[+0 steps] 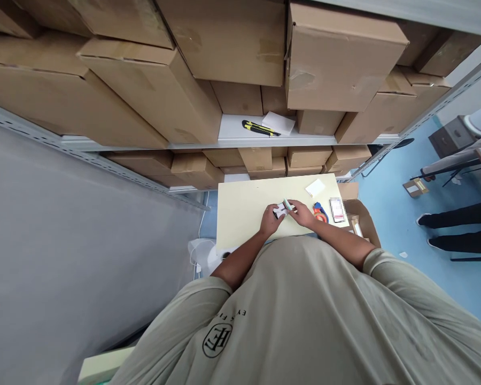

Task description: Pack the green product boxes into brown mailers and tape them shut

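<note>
Over the pale yellow table, my left hand is closed on a small white box-like piece with dark edges. My right hand pinches a small pale greenish-white piece right beside it. The two pieces meet or overlap between my fingers; I cannot tell whether they are joined. Just right of my right hand lies a blue and orange tape dispenser. Further right is a flat rectangular item, blurred out. A white card or pad lies behind my right hand.
Metal shelving ahead holds many cardboard boxes. Yellow-black utility knives and a white paper piece lie on one shelf. An open carton stands right of the table. Another person's legs show at far right.
</note>
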`<state>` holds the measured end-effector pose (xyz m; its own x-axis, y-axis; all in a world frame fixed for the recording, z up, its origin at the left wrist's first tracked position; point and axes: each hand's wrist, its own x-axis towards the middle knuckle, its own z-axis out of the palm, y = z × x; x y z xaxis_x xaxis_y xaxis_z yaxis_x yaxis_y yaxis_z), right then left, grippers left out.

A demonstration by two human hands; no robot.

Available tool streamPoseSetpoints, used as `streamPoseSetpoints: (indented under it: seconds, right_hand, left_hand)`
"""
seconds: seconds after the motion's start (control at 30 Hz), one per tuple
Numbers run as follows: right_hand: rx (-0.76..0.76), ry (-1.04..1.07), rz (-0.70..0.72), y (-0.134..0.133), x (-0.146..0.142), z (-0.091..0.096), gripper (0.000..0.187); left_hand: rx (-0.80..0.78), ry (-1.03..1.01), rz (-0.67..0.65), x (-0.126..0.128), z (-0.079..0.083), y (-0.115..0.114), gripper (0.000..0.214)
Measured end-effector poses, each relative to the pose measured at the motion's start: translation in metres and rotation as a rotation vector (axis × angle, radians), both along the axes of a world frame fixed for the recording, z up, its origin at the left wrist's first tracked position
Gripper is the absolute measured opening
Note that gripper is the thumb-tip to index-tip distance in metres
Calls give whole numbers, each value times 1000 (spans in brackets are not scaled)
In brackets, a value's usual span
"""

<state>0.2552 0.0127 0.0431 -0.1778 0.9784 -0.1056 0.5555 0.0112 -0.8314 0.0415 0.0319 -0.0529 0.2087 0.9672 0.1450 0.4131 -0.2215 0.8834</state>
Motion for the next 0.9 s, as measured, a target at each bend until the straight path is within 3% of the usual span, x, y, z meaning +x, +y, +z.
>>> streamPoseSetpoints:
  seconds: [0.1,0.2,0.43,0.67,0.9]
  right_hand:
    - [45,-119,137,4,-10,7,59]
    - [58,-253,189,3,-20,10,67]
    - [32,-453,151,-5,-31,5,57]
    - [4,-480,94,-13,-38,4,55]
    - [-27,-453,21,-18,-46,6,64]
  left_hand:
    - [-22,-14,-23,-1,2,1,41]
    - [-44,-27,-89,-7,5,1,58]
    - [-102,-104,-190,-12,13,0,69]
    - [-272,-117,-147,-21,17,-3,72]
    - [-134,-31,-208,-25,24,2,60]
